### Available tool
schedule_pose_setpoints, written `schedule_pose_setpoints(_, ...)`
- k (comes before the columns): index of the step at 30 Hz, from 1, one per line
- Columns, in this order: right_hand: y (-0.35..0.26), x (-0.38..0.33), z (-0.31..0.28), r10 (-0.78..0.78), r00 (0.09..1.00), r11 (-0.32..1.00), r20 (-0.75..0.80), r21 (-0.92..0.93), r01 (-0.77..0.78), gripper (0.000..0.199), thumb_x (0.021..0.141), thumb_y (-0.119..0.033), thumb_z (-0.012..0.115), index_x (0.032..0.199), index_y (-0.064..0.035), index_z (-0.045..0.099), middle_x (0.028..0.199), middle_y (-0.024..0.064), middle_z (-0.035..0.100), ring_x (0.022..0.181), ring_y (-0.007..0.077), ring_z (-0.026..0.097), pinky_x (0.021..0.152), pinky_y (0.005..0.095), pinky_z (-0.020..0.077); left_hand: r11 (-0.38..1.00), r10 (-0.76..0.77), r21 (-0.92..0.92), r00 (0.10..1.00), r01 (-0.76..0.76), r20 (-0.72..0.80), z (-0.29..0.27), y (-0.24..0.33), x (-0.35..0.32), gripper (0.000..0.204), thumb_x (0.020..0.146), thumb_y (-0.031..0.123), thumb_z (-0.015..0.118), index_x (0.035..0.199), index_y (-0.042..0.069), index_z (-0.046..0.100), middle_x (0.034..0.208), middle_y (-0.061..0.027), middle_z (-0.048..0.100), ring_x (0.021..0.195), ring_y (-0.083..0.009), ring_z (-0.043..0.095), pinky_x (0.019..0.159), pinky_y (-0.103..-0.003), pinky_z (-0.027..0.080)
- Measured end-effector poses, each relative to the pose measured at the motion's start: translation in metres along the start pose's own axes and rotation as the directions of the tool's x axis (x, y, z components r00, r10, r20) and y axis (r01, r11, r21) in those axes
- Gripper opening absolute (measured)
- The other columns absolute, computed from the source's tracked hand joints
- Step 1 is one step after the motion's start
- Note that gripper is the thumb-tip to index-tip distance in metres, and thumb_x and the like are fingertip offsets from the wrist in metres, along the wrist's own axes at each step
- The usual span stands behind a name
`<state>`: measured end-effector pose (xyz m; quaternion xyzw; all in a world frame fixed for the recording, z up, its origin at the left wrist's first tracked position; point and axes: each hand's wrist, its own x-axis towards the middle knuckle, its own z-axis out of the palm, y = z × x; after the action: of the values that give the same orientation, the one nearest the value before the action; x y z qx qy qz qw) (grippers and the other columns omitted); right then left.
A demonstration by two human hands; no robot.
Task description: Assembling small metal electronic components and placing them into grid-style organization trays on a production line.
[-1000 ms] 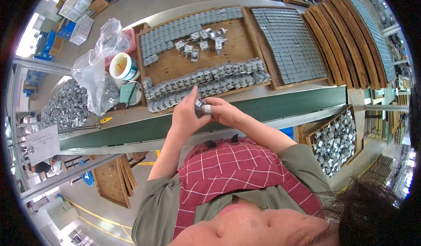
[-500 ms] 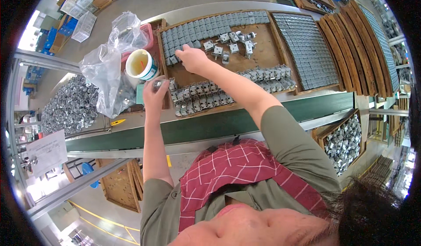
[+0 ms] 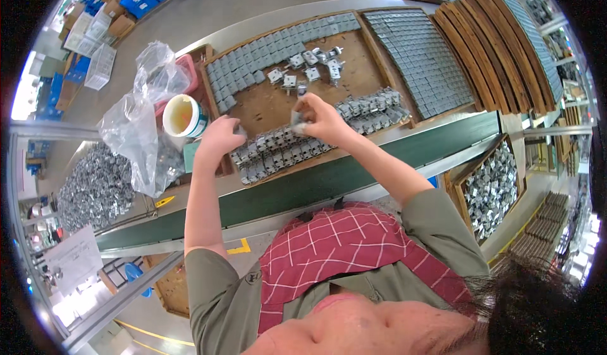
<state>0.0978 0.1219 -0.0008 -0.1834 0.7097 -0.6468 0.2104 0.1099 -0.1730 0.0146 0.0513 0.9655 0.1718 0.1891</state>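
Note:
My left hand (image 3: 221, 138) is closed at the left front corner of the wooden tray (image 3: 376, 54), with a small metal part partly showing at its fingertips. Over the near rows, my right hand (image 3: 321, 122) pinches a small grey metal part (image 3: 296, 122), blurred by motion. Grey square-faced parts (image 3: 253, 57) lie in tight rows along the tray's far and left sides. Loose metal parts (image 3: 312, 74) with short shafts are scattered in the middle. Two long rows of upright metal parts (image 3: 284, 151) run along the tray's near edge.
Left of the tray stand a white tub (image 3: 182, 117), a pink bin (image 3: 188, 70), a clear plastic bag (image 3: 133, 130) and a pile of metal parts (image 3: 95, 187). A full tray (image 3: 420, 57) and stacked wooden trays (image 3: 490, 51) are on the right. A green belt (image 3: 303, 197) runs in front.
My right hand has moved from the tray's left-side rows toward me and right, over the near rows. The left hand has shifted from beside the tub to the tray's near left corner. The view has shifted slightly.

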Motion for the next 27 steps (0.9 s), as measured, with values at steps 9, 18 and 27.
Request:
schedule_pose_setpoints(9,0.006,-0.066,-0.034,0.243,0.957,0.872,-0.160,0.467,-0.143,0.031,0.085,-0.005,0.066,0.110,-0.0073,0.048,0.091,0.0025,0.058,0.073,0.0112,0.064,0.055,0.0222,0.0499,0.968,0.251,0.074,0.913,-0.240,-0.323,0.019,0.147,0.074,0.040,0.076,0.019,0.061,0.113,0.006,0.062,0.108,-0.0208,0.059,0.102,-0.0348,0.059,0.087,-0.042,0.049)
schedule_pose_setpoints(18,0.020,-0.102,-0.035,0.211,0.966,0.900,-0.152,0.415,-0.131,0.034,0.085,-0.009,0.066,0.116,-0.0044,0.053,0.096,0.0033,0.056,0.073,0.0090,0.059,0.057,0.0225,0.0489,0.977,0.154,-0.043,0.830,-0.209,-0.537,0.046,0.118,0.075,0.022,0.083,0.019,0.063,0.099,0.005,0.060,0.089,-0.0176,0.066,0.077,-0.0322,0.066,0.063,-0.043,0.053)
schedule_pose_setpoints(27,0.007,-0.108,-0.046,0.160,0.984,0.880,0.074,0.442,-0.176,0.026,0.085,-0.006,0.065,0.111,-0.0024,0.064,0.084,0.0003,0.061,0.070,0.0062,0.056,0.060,0.0222,0.0455,-0.489,-0.215,-0.869,0.976,-0.080,0.031,0.078,0.172,-0.054,0.029,0.089,0.004,0.060,0.117,0.005,0.054,0.098,-0.0083,0.066,0.087,-0.0218,0.067,0.068,-0.029,0.057)
